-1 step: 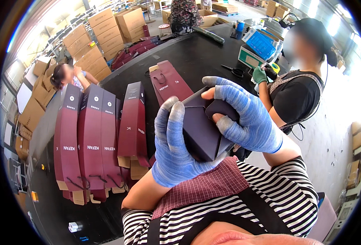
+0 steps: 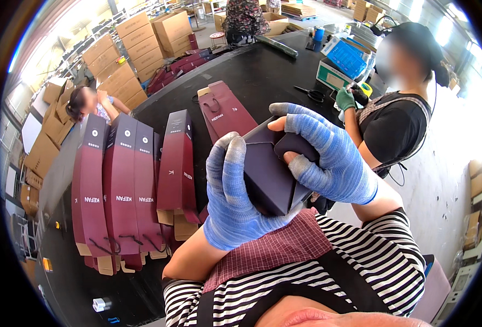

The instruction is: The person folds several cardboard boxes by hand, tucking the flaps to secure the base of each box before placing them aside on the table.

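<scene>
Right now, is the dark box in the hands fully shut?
Not fully: a flap of the dark box stands out, held by the right hand.

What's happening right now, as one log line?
Left blue-gloved hand: holds dark cardboard box | Right blue-gloved hand: grips its rounded flap | Nearby: tall maroon cardboard boxes on black table
</scene>
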